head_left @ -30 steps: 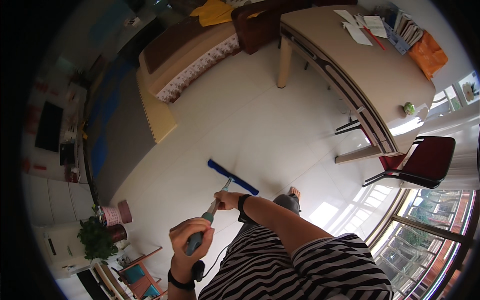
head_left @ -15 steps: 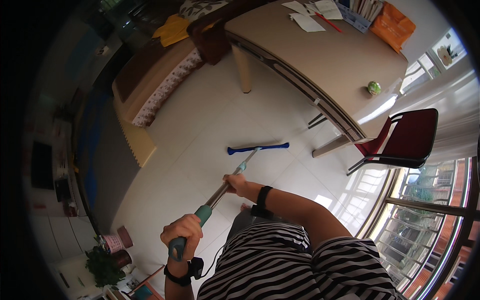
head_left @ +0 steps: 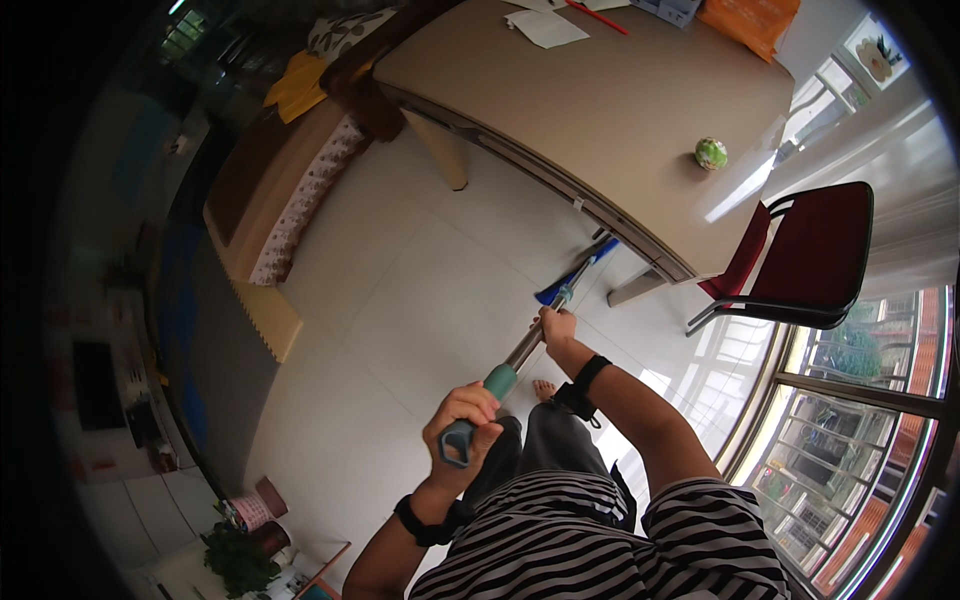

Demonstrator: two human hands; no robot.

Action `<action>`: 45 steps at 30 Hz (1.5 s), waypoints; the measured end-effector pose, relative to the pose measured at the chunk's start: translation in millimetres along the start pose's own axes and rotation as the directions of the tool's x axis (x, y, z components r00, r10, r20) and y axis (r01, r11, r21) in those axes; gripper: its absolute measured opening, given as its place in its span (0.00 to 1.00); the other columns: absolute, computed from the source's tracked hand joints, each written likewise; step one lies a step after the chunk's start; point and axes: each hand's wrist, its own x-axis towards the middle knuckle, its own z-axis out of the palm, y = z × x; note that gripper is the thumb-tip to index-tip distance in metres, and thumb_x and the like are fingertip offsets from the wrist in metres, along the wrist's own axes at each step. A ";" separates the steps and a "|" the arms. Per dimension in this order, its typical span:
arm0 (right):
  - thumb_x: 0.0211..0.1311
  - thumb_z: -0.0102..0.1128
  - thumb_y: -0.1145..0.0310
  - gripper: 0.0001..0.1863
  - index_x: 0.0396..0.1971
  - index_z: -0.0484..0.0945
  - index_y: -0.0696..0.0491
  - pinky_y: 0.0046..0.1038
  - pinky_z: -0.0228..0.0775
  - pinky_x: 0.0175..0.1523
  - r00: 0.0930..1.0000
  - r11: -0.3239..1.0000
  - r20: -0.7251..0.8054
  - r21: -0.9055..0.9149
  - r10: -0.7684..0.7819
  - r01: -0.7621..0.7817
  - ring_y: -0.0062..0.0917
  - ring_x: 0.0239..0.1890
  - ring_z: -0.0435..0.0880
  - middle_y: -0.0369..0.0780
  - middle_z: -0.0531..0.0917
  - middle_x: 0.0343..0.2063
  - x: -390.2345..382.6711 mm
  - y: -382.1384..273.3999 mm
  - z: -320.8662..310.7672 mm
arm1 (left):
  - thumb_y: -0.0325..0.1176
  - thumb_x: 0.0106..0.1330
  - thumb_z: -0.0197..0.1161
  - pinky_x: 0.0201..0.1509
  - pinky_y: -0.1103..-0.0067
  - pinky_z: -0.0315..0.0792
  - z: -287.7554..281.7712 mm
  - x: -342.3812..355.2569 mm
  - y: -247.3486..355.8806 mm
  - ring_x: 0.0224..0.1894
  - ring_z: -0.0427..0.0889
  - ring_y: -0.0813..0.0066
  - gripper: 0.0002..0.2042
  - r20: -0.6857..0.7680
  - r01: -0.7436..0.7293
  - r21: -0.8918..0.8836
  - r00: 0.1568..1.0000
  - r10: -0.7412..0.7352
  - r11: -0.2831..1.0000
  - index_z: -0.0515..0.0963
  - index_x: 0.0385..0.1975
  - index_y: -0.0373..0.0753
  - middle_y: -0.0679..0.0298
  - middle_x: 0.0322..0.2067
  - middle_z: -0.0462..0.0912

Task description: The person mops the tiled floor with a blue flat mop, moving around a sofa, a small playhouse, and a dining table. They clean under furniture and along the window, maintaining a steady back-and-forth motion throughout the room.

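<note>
I hold a flat mop by its metal pole (head_left: pixel 523 348), which slants away from me to the upper right. My left hand (head_left: pixel 460 425) is closed around the green grip at the near end. Farther down the pole, my right hand (head_left: pixel 557 327) is wrapped round the metal. The blue mop head (head_left: pixel 556 291) lies on the pale tiled floor (head_left: pixel 400 290) at the table's near edge, and its far end passes under the tabletop. A bare foot (head_left: pixel 543 389) shows below my right forearm.
A brown table (head_left: pixel 560 110) stands ahead, its leg (head_left: pixel 645 287) close to the mop head. To the right are a dark red chair (head_left: pixel 815 250) and a barred window (head_left: pixel 840 470). A wooden sofa (head_left: pixel 270 180) and foam mats (head_left: pixel 270 325) lie left; a potted plant (head_left: pixel 238 560) stands lower left.
The mop head has moved right and away from me, turned steeper, and gone partly under the table. Both hands have shifted right with the pole. The view has moved too.
</note>
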 end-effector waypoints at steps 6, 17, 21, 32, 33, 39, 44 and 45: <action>0.50 0.60 0.78 0.06 0.28 0.76 0.63 0.31 0.78 0.25 0.989 0.999 -0.143 0.000 -0.045 0.045 0.32 0.20 0.81 0.44 0.80 0.21 75.7 -21.8 -37.6 | 0.33 0.63 0.68 0.64 0.65 0.67 60.3 11.5 -52.0 0.44 0.81 0.67 0.11 0.004 0.030 0.017 1.000 -0.030 0.999 0.71 0.31 0.38 0.64 0.35 0.77; 0.61 0.53 0.72 0.10 0.39 0.70 0.63 0.33 0.78 0.26 0.988 0.984 -0.099 0.147 0.118 -0.102 0.33 0.21 0.81 0.46 0.80 0.25 58.0 -13.1 -54.8 | 0.23 0.63 0.65 0.56 0.64 0.76 45.6 14.6 -63.0 0.32 0.83 0.69 0.07 0.131 -0.067 0.040 0.990 0.061 0.997 0.72 0.26 0.35 0.62 0.27 0.82; 0.65 0.47 0.69 0.15 0.44 0.66 0.65 0.36 0.83 0.29 0.974 0.973 0.037 0.040 0.225 -0.227 0.36 0.24 0.85 0.49 0.81 0.26 28.4 -2.8 -40.6 | 0.19 0.60 0.62 0.51 0.66 0.78 9.3 11.4 -47.9 0.27 0.82 0.69 0.07 0.153 -0.101 0.083 0.984 0.087 0.992 0.71 0.24 0.35 0.62 0.24 0.81; 0.70 0.42 0.63 0.20 0.53 0.58 0.62 0.41 0.84 0.47 0.801 0.865 0.375 -0.005 0.466 -0.501 0.41 0.41 0.84 0.50 0.76 0.41 -66.4 107.8 10.2 | 0.15 0.51 0.62 0.46 0.67 0.79 -78.3 -61.6 41.2 0.23 0.81 0.70 0.08 0.270 -0.115 0.226 0.961 0.051 0.967 0.71 0.19 0.35 0.61 0.19 0.80; 0.71 0.42 0.63 0.20 0.54 0.58 0.62 0.41 0.83 0.48 0.784 0.852 0.381 -0.020 0.490 -0.523 0.41 0.42 0.84 0.50 0.77 0.41 -77.9 121.3 17.3 | 0.15 0.49 0.62 0.45 0.68 0.79 -85.9 -72.8 49.5 0.22 0.81 0.70 0.08 0.256 -0.114 0.231 0.965 0.053 0.966 0.72 0.18 0.36 0.62 0.19 0.79; 0.71 0.41 0.61 0.20 0.54 0.59 0.60 0.40 0.83 0.47 0.639 0.761 0.450 -0.162 0.624 -0.628 0.37 0.43 0.85 0.48 0.79 0.44 -161.4 212.7 54.3 | 0.17 0.48 0.63 0.44 0.71 0.79 -123.5 -143.0 109.8 0.21 0.80 0.70 0.07 0.188 0.013 0.356 0.979 -0.086 0.934 0.73 0.17 0.36 0.62 0.19 0.79; 0.69 0.44 0.65 0.15 0.50 0.63 0.58 0.39 0.83 0.47 0.579 0.727 0.442 -0.369 0.685 -0.579 0.37 0.43 0.85 0.49 0.79 0.43 -219.7 263.3 68.9 | 0.18 0.47 0.64 0.40 0.75 0.78 -123.3 -184.0 139.4 0.21 0.81 0.69 0.06 0.166 0.112 0.453 0.964 -0.208 0.884 0.74 0.18 0.36 0.62 0.19 0.80; 0.68 0.46 0.66 0.14 0.48 0.62 0.58 0.38 0.83 0.46 0.558 0.733 0.483 -0.350 0.675 -0.584 0.35 0.41 0.84 0.46 0.78 0.40 -227.9 268.5 69.5 | 0.19 0.47 0.64 0.37 0.75 0.79 -125.4 -188.2 142.4 0.21 0.81 0.68 0.06 0.197 0.063 0.460 0.965 -0.171 0.886 0.74 0.18 0.36 0.61 0.19 0.80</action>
